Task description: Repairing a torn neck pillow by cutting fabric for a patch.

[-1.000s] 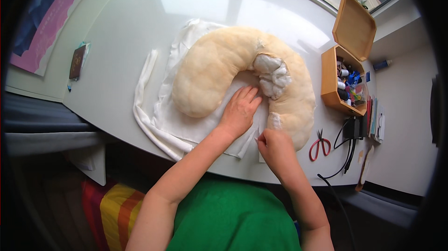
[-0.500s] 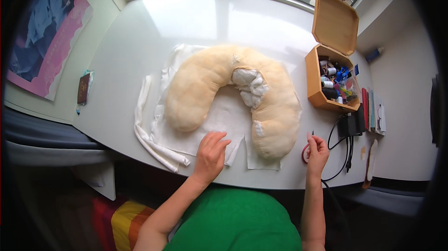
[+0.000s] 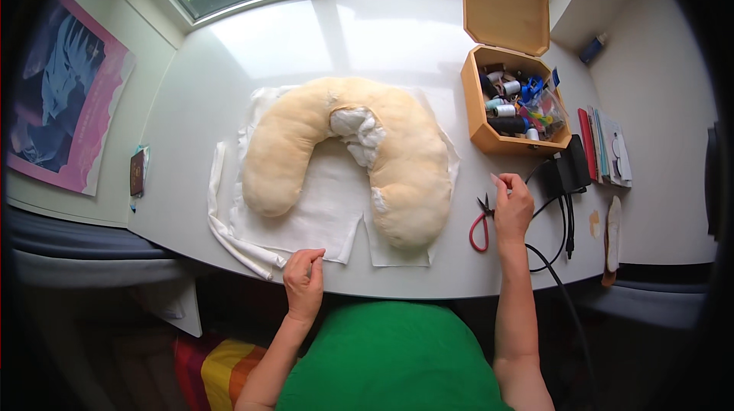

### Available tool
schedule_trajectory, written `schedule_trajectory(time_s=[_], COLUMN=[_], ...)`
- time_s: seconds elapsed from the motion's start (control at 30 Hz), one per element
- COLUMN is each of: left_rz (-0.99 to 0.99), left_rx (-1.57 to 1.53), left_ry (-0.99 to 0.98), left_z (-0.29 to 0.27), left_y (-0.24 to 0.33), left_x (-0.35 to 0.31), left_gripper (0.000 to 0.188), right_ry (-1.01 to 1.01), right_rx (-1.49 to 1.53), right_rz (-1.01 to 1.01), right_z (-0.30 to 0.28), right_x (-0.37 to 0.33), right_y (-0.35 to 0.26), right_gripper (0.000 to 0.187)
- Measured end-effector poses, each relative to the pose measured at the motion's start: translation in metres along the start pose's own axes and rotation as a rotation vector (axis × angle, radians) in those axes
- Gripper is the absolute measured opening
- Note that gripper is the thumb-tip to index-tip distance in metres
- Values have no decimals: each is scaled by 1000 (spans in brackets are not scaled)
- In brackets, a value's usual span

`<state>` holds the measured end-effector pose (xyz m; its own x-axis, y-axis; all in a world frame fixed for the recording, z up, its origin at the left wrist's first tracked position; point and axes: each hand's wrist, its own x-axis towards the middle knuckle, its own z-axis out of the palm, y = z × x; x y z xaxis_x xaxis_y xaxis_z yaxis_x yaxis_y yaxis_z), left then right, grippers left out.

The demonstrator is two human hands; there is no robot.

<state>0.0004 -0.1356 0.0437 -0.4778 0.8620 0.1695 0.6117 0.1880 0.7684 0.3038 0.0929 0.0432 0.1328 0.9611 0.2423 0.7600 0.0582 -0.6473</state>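
Observation:
A cream U-shaped pillow (image 3: 417,159) lies on the table with its ends toward me. White stuffing (image 3: 358,129) bulges from an opening along its inner curve, and a smaller white patch shows on the right arm. Beneath it spreads a white cloth (image 3: 329,231). My left hand (image 3: 304,285) is closed in a pinch at the table's front edge, beside the cloth. Thumb and fingertips of my right hand (image 3: 512,203) are pressed together above the table; what either hand holds, if anything, is too small to make out. Red-handled scissors (image 3: 479,232) lie just left of my right hand.
An open wooden box (image 3: 483,133) full of thread spools and sewing bits stands at the back right. Black cables and an adapter (image 3: 564,174) lie near my right hand, with notebooks (image 3: 600,143) behind. A rolled white strip (image 3: 237,246) borders the cloth's left side.
The view has shifted. My left hand has drawn back from over the cloth to the table edge, its fingers now pinched. My right hand has moved off the scissors, leaving them uncovered.

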Motion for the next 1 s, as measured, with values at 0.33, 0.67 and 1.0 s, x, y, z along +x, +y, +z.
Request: schedule_trajectory(time_s=[0.33, 0.67, 1.0], left_rz=[-75, -133, -183], left_rx=[-24, -41, -74], left_ry=[-1, 19, 29], left_z=[9, 12, 15], left_y=[15, 15, 16], left_x=[-7, -17, -14], left_gripper=[10, 11, 9], right_ry=[119, -137, -418], right_rx=[283, 311, -280], right_rz=[3, -102, -274], right_z=[-17, -27, -48], right_x=[48, 31, -77], right_y=[-33, -34, -2], right_gripper=[20, 12, 47])
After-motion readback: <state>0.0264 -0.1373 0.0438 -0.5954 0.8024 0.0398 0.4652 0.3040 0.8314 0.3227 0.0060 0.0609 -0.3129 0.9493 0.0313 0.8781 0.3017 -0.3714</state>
